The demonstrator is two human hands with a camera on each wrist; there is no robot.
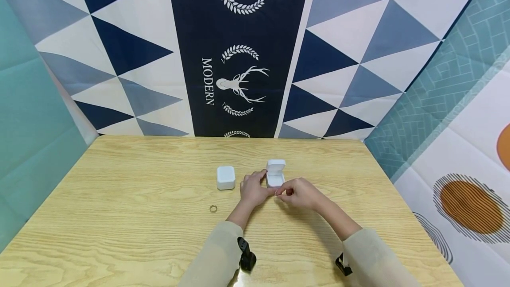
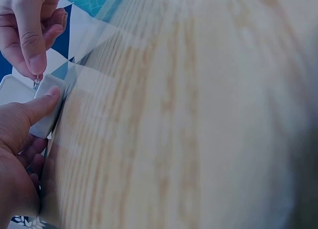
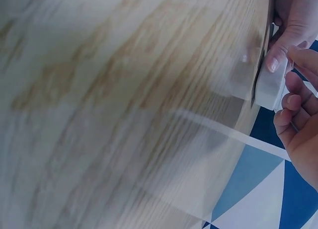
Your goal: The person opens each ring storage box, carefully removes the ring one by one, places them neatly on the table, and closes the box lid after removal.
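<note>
A small white ring box (image 1: 275,180) stands on the table with its lid raised. My left hand (image 1: 253,189) grips it, thumb across the front side and fingers round the far left, as the left wrist view shows with the box (image 2: 47,110). My right hand (image 1: 300,193) is just to the right of the box. Between its thumb and forefinger it pinches a small shiny ring (image 2: 37,82), close to the box's front edge. That ring is mostly covered by the fingertips. In the right wrist view, the right hand (image 3: 303,114) is beside the box (image 3: 271,85).
A second white box (image 1: 226,177), closed, stands left of my left hand. Nearer to me lies a dark gold-toned ring (image 1: 213,208) on the wooden table (image 1: 131,216). Patterned cloths (image 1: 235,56) hang behind the table and at its sides.
</note>
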